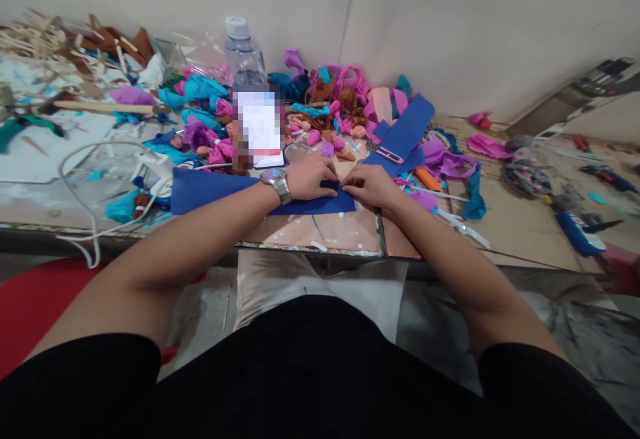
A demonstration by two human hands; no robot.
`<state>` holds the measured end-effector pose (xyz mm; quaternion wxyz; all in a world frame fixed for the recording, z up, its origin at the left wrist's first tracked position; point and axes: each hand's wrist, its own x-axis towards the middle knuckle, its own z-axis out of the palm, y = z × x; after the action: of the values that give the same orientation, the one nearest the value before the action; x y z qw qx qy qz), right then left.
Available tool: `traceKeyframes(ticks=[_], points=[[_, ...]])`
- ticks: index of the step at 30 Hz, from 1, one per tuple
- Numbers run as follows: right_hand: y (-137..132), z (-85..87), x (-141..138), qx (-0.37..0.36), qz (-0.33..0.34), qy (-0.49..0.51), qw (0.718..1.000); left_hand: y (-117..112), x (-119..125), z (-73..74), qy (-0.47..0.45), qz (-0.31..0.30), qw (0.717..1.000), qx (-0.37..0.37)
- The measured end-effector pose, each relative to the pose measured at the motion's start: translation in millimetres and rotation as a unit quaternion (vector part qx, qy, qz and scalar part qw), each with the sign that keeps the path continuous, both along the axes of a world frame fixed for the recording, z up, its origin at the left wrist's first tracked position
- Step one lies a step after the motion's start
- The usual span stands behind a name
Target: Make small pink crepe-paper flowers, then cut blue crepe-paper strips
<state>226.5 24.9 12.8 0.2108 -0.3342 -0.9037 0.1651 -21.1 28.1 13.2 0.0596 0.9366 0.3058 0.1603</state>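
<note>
A long dark blue strip point(225, 189), of paper or cloth, lies along the front of the worktable. My left hand point(311, 177), with a metal watch on its wrist, presses and grips the strip near its right end. Beside it, the fingertips of my right hand point(369, 184) are pinched on the strip's upper edge. The two hands nearly meet, and the fingers partly hide the strip there. Just beyond my right hand lie more blue strips point(407, 125), crossing each other, with a small pink-handled cutting tool point(389, 154) on them.
A lit phone point(260, 125) leans before a clear bottle point(245, 59). Pink, turquoise and brown scraps point(345, 102) heap along the wall. A white cable point(83, 149) loops over the left front edge. An orange cutter point(427, 179) and a blue tube point(580, 233) lie right.
</note>
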Motion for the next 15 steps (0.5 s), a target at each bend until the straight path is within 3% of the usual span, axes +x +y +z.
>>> traceKeyframes(ticks=[15], points=[[1.4, -1.0, 1.4, -0.001, 0.007, -0.008, 1.0, -0.4, 0.7, 1.4, 0.004, -0.009, 1.0, -0.014]])
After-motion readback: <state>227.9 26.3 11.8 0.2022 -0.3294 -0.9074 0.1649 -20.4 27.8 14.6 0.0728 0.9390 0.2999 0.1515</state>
